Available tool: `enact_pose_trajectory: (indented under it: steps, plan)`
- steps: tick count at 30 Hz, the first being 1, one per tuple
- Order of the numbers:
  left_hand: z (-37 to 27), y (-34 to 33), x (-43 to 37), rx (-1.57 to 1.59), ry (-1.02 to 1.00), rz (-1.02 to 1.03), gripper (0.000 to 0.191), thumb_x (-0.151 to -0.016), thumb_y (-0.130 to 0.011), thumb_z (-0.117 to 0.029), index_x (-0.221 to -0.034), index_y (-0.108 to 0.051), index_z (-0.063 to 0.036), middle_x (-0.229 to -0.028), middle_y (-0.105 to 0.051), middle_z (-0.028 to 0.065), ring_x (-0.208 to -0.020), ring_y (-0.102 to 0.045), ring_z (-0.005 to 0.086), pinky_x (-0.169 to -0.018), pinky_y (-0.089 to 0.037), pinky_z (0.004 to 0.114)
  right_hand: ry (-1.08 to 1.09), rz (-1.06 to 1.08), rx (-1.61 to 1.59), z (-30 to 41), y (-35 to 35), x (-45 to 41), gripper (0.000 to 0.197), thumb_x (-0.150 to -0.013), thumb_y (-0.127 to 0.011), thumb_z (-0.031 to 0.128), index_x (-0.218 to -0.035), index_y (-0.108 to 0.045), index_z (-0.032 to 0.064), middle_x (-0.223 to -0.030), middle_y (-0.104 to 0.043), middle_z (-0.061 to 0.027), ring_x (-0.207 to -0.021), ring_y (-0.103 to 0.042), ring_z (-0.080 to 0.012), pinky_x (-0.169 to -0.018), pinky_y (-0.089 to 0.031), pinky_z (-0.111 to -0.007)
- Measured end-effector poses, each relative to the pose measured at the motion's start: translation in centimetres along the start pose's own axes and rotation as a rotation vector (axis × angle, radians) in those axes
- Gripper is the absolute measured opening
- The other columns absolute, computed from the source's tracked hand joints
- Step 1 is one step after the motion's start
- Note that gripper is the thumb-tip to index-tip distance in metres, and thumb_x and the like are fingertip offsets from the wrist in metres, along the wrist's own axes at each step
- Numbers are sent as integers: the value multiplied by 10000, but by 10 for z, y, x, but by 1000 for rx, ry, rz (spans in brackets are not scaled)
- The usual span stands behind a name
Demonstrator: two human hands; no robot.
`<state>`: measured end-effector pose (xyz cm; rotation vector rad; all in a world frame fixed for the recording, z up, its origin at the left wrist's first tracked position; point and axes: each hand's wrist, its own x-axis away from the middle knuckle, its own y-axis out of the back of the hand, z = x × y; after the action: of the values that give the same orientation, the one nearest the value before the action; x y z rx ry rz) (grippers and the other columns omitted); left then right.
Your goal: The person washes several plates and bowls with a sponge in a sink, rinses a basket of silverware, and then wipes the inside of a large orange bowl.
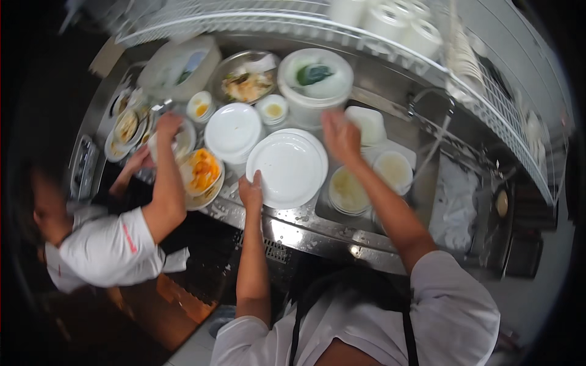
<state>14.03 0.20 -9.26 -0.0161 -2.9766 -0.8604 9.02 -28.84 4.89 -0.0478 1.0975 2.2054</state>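
Observation:
My left hand (251,190) grips the left rim of a white plate (287,170), its thumb on top. Another white plate lies partly beneath that one. Blurred, my right hand (341,135) is raised in front of a white tub (316,78) with foamy water and a green item in it; whether it holds anything cannot be told. Just left of the held plate stands a stack of white plates (233,130). Below and right of my right hand, white bowls with cloudy liquid (349,190) sit in the sink area, near a square white dish (366,123).
A co-worker (110,247) handles dishes at the left, beside bowls with orange scraps (201,171) and soiled plates (126,128). Behind are a metal bowl of food waste (247,80) and a plastic tub (178,68). A wire shelf (274,16) hangs above; a faucet hose (432,146) crosses the right.

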Motion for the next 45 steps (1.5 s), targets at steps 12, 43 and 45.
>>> enact_pose_trajectory:
  steps: [12,43,45]
  plan:
    - [-56,-49,22,598,345,430,624,-879,-693,-131,-1439,-452,4,-1360,-563,167,-1190,-573,303,-1020,-474,410,-697,264,-493,-108,-6,87,571,-848,-700,477,-1127,-684,-21,-1056,-713,-201,-966,-695,-316,-871,-519,-431]
    - [-243,-109,387,-238,-168,498,406,-965,-645,-102,-1325,-530,46,-1221,-623,186,-855,-650,179,-739,-542,295,-909,-1285,-1737,-575,289,297,459,-783,-775,60,-1218,-627,32,-1184,-663,-98,-1096,-629,-277,-991,-496,-401]
    - [-213,-96,390,-264,-153,439,392,-949,-655,-99,-1303,-558,39,-1150,-653,171,-830,-661,174,-703,-551,303,-989,-1308,-1697,-581,306,303,456,-779,-778,70,-1210,-632,33,-1181,-665,-96,-1092,-629,-282,-978,-501,-396]
